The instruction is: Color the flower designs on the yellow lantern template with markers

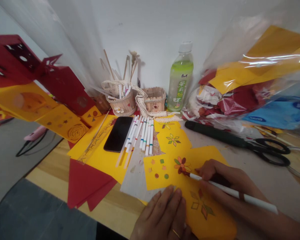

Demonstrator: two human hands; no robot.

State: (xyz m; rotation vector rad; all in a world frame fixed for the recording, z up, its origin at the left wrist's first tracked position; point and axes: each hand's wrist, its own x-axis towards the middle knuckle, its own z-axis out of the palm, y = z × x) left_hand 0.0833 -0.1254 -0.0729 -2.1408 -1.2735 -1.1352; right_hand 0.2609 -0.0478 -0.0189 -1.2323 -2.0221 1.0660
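Your right hand (222,176) grips a white marker (227,190) between thumb and fingers, its long axis slanting from near right to far left across the yellow paper (215,156). The brown tip lies to the left of your fingertips, at the near edge of a rounded-petal flower (182,163); whether it touches the paper cannot be told. Your left hand (165,213), fingers extended and grasping nothing visible, rests flat at the near left edge of the sheet, farther from that flower than your right fingertips. A diamond-petalled flower (202,204) lies nearer you, between your two hands.
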